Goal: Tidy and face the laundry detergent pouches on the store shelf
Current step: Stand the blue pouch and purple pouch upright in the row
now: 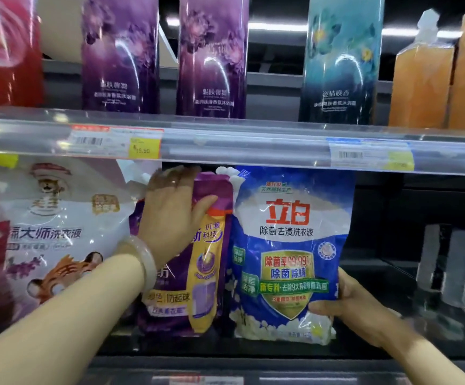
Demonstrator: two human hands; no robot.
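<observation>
Under the clear shelf rail [239, 147], a white tiger pouch [59, 234] crowds the left side. The blue detergent pouch [289, 245] stands upright on the lower shelf, touching the purple pouch [203, 287]. The left hand [170, 212] grasps the purple pouch's top; the right hand [359, 304] pinches the blue pouch's lower corner.

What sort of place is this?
A supermarket aisle, most likely. A price label sits in the clear shelf-edge strip, purple body wash packs line the shelf above, and the left hand and right hand grip a purple detergent pouch and a blue detergent pouch below.
</observation>
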